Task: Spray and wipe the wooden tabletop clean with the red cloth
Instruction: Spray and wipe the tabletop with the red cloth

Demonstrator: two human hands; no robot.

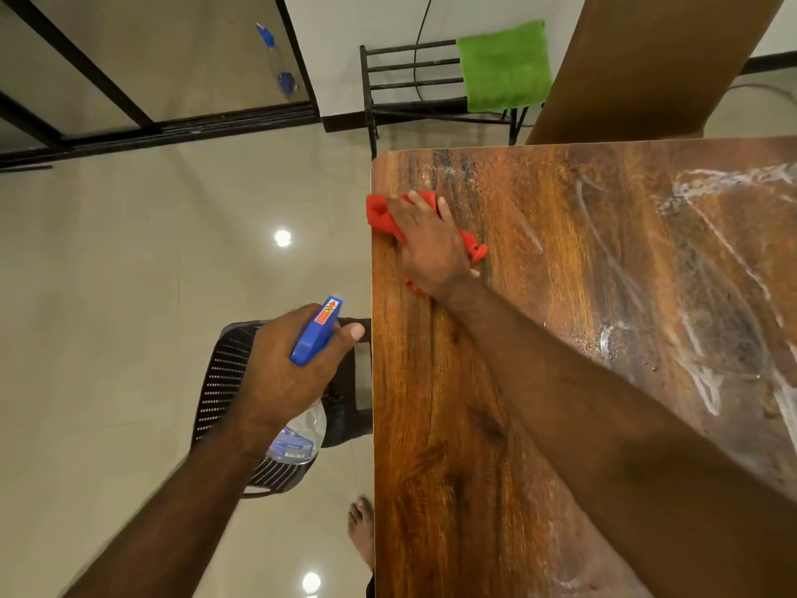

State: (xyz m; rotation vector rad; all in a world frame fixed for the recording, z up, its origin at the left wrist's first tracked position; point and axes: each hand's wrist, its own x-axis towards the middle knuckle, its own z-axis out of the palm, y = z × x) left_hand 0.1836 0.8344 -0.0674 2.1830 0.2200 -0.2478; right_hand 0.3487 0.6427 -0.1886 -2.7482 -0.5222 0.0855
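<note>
Red cloth (379,215) sits bunched on the wooden counter (474,425), right at its left edge nr the far corner, w/ one fold poking out past the edge. Right hand (427,246) lies palm-down on top of it, fingers stretched fairly flat & pressing the cloth to the wood. Its thumb tip shows on the near-right side, w/ more red fabric sticking out beside it. The forearm runs diagonally across the counter from btm right.

Left hand (289,369) is off the counter, over the floor (129,274), just left of the counter edge. It grips the spray bottle (317,332) round the neck, fingers wrapped, thumb lying alongside the blue trigger head. The nozzle points away from the person. The clear body w/ blue label hangs below the wrist.

The right part of the counter carries whitish streaks (711,252) & smears, esp. toward the far-right side.

Under the left hand stands a dark perforated plastic chair (224,381), close against the counter's side. A bare foot (362,528) rests on the pale tiles nr the counter edge. In the bg, a black metal rack (409,79) stands by the wall w/ a green towel (502,64) draped on it. A glass door (172,58) at top left shows a faint reflection of a blue-topped bottle.
</note>
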